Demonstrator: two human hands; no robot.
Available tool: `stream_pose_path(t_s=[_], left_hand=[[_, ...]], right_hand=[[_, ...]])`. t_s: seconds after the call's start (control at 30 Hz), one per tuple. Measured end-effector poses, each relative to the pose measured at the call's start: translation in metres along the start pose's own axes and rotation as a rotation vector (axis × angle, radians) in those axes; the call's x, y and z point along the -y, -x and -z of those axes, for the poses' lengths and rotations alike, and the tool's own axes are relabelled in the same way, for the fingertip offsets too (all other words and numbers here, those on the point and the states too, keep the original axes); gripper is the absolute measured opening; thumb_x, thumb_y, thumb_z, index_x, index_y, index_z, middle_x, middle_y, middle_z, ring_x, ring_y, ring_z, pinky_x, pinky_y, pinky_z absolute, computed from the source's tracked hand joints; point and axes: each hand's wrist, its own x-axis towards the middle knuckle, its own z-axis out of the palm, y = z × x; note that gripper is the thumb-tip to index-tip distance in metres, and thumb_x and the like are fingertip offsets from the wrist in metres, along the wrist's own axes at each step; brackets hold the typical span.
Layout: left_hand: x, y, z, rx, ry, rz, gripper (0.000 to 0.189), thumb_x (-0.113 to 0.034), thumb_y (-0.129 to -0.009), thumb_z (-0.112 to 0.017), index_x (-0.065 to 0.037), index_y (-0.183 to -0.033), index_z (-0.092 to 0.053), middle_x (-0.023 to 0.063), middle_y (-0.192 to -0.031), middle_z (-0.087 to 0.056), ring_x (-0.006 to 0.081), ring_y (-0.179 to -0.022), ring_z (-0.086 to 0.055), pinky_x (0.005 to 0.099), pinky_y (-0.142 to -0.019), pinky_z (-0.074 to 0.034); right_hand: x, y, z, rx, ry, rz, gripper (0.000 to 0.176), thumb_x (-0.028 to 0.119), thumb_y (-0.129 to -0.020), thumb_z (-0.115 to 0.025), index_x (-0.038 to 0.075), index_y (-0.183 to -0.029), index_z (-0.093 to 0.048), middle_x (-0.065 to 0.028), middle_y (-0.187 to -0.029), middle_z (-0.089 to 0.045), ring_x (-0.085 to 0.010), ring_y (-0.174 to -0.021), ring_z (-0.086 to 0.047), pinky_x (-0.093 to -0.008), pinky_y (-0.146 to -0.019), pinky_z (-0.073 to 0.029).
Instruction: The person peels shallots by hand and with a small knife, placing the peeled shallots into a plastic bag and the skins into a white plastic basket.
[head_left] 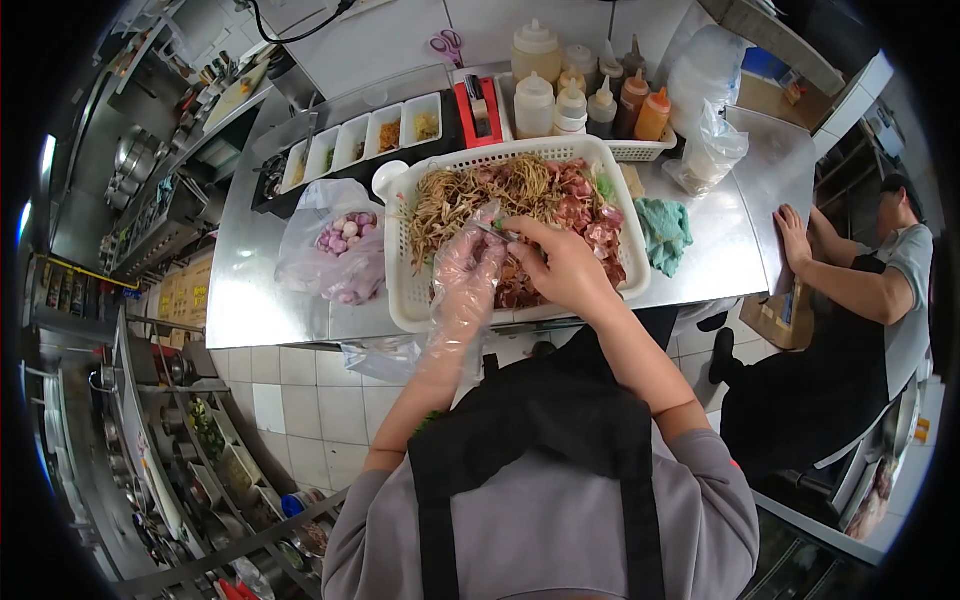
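Note:
My left hand (468,272), in a clear plastic glove, is closed over a white perforated basket (400,285). My bare right hand (568,268) meets it from the right, thumb and fingers pinched together. Between the fingertips is something small, with a thin greyish edge showing; I cannot make out what it is. Below both hands, the basket holds a pile of dry stringy stalks (435,205) and reddish-purple papery skins (590,215). Left of the basket, a clear plastic bag (300,250) lies open with small purple-and-white shallots (345,232) in it.
Behind the basket stand condiment trays (390,132), a red holder (478,112) and several squeeze bottles (534,105). A green cloth (663,235) and a tied plastic bag (708,155) lie to the right. Another person (850,290) in a black apron leans on the counter's right end.

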Motion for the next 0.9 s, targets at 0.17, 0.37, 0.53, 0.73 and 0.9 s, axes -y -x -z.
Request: stream_pose_path(t_s=[0.17, 0.37, 0.53, 0.73, 0.9], left_hand=[[-0.008, -0.002, -0.007, -0.062, 0.165, -0.104, 0.034, -0.008, -0.087, -0.058, 0.0, -0.119, -0.054, 0.0072, -0.111, -0.059, 0.0098, -0.091, -0.053, 0.0244, -0.085, -0.043], [-0.003, -0.004, -0.001, -0.087, 0.613, 0.154, 0.034, -0.007, -0.083, -0.063, -0.001, -0.116, -0.055, 0.0072, -0.109, -0.059, 0.0154, -0.097, -0.057, 0.0272, -0.088, -0.044], [-0.012, -0.005, -0.003, -0.084, 0.708, 0.196, 0.036, -0.007, -0.082, -0.065, 0.002, -0.115, -0.053, 0.0097, -0.107, -0.059, 0.0166, -0.096, -0.058, 0.027, -0.086, -0.047], [0.004, -0.007, 0.004, -0.071, 0.776, 0.236, 0.039, -0.007, -0.079, -0.069, 0.003, -0.113, -0.052, 0.0111, -0.106, -0.059, 0.0184, -0.095, -0.059, 0.0262, -0.086, -0.048], [-0.005, -0.006, -0.001, -0.088, 0.771, 0.232, 0.036, -0.007, -0.08, -0.069, 0.002, -0.111, -0.053, 0.0114, -0.104, -0.06, 0.0188, -0.094, -0.06, 0.0272, -0.088, -0.049]], right_hand=[[-0.016, -0.009, -0.001, 0.1, -0.528, -0.156, 0.026, 0.014, -0.088, -0.057, 0.006, -0.112, -0.056, -0.0058, -0.096, -0.063, -0.0149, -0.084, -0.057, -0.0298, -0.076, -0.046], [-0.018, -0.012, -0.005, 0.125, -0.528, -0.065, 0.025, 0.013, -0.088, -0.058, 0.003, -0.111, -0.057, -0.0058, -0.102, -0.062, -0.013, -0.093, -0.055, -0.0276, -0.083, -0.044], [-0.015, -0.016, 0.002, 0.082, -0.459, -0.081, 0.025, 0.013, -0.088, -0.058, 0.002, -0.111, -0.057, -0.0073, -0.103, -0.062, -0.0152, -0.095, -0.056, -0.0292, -0.086, -0.043], [-0.015, -0.016, 0.001, 0.029, -0.422, -0.06, 0.025, 0.013, -0.088, -0.058, 0.002, -0.11, -0.058, -0.0098, -0.102, -0.064, -0.0159, -0.095, -0.057, -0.0294, -0.087, -0.042], [-0.016, -0.013, 0.003, -0.02, -0.327, -0.078, 0.028, 0.014, -0.088, -0.059, 0.001, -0.113, -0.058, -0.0077, -0.108, -0.062, -0.0144, -0.101, -0.055, -0.0277, -0.09, -0.04]])
